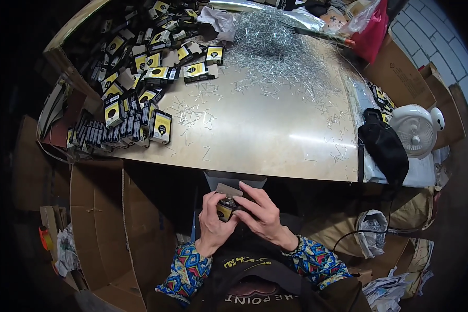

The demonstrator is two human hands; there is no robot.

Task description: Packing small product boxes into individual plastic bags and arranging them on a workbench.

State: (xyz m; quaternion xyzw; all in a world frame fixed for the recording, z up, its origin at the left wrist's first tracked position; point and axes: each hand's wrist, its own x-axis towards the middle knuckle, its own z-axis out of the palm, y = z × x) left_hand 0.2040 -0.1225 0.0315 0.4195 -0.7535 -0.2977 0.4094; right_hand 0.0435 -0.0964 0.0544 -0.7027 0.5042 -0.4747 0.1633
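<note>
Both my hands are close together at chest height, just below the table's front edge. In my left hand [213, 224] is a small black and yellow cardboard box [224, 212], fingers wrapped round its side. Its grey inner flap [229, 190] stands up at the top. The fingers of my right hand [263, 214] press at the box's open top and right side, the index finger raised near the flap. Something shiny shows in the opening, too small to make out. On the table, a large heap of thin bent metal pins [270, 39] spreads toward the middle.
Many similar boxes [156, 73] pile up at the table's left, some in a row near the front edge. A black pouch [384, 145] and a white fan [414, 132] stand at the right. A large open carton [96, 223] is at lower left, a white bag [372, 234] at lower right.
</note>
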